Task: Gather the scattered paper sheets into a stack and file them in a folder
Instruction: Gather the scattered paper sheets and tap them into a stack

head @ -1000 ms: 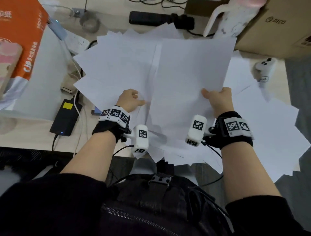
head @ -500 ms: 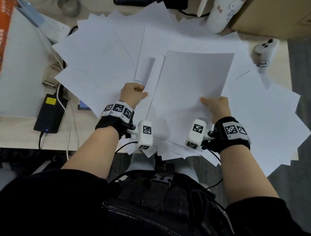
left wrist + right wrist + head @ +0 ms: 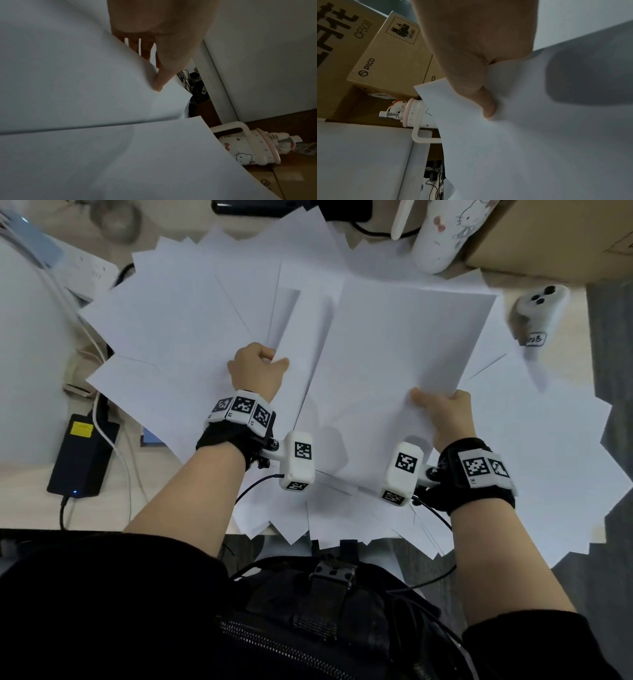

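Note:
Many white paper sheets (image 3: 178,337) lie fanned over the desk. My right hand (image 3: 442,414) pinches the near right corner of a lifted sheaf of sheets (image 3: 397,364), thumb on top; the right wrist view shows the thumb (image 3: 486,106) pressing the paper (image 3: 530,135). My left hand (image 3: 257,368) pinches the near edge of another lifted sheet (image 3: 294,337) just left of that sheaf. In the left wrist view the thumb (image 3: 161,79) lies on top of the sheet (image 3: 68,81) and the fingers go under it. No folder is in view.
A white cartoon bottle (image 3: 442,231) and a cardboard box (image 3: 565,234) stand at the back right. A white controller (image 3: 537,309) lies at the right. A black power brick (image 3: 80,453) with cables sits at the left, by a pale board (image 3: 27,354).
Both hands have come nearer to me and lower over the desk with their sheets. The right-hand sheaf has shifted right and now lies flatter over the pile.

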Motion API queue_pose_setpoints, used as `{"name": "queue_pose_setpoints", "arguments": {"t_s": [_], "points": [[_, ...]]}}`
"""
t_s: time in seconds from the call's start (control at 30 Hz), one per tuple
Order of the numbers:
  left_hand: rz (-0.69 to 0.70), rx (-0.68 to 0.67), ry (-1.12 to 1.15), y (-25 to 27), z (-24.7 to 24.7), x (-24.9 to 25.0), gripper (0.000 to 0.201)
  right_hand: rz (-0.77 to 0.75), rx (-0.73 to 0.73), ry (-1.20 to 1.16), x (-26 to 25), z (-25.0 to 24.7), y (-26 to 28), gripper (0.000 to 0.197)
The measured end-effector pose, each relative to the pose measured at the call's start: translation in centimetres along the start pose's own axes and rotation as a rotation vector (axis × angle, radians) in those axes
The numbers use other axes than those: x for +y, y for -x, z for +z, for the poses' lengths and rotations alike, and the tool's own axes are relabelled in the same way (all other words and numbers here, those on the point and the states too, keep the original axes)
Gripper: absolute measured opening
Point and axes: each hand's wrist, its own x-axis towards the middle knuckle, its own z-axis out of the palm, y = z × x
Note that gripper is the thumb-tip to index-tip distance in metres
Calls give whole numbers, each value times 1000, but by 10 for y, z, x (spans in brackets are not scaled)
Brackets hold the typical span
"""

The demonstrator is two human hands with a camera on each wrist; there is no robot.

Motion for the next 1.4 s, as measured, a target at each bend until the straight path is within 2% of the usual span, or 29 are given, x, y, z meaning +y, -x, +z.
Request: {"name": "queue_pose_setpoints", "arguments": {"t_s": [0.13, 0.23, 0.37, 0.6, 0.73, 0.87, 1.0, 1.1, 1.23, 1.3, 1.4], "points": [[14, -38, 41, -3, 5, 14, 27, 29, 6, -20, -4, 0, -8, 19], [33, -14, 46, -3, 4, 18, 23, 46, 5, -23, -8, 2, -12, 18], [39, 106, 17, -4, -14, 12, 20, 52, -17, -21, -14, 6, -12, 10], [43, 343, -231, -12, -78, -15, 32, 48, -96, 62, -22, 32, 0, 19], [20, 371, -286, -21, -101, -29, 29, 51, -146, 116, -20, 53, 9, 11], [-75, 376, -214, -25, -114, -45, 30, 51, -154, 132, -20, 68, 22, 31], [-223, 406, -77, -20, -125, -53, 31, -5, -174, 123, -26, 73, 31, 8], [-287, 388, 109, -15, -126, -57, 34, -90, -187, 86, -33, 73, 37, 17], [-333, 355, 283, -13, -123, -47, 34, -160, -221, 22, -45, 69, 39, 9], [-294, 340, 310, -13, -123, -40, 33, -183, -245, -34, -50, 66, 40, 23], [-187, 237, 355, -11, -123, -33, 15, -199, -257, -88, -57, 66, 38, 48]]}}
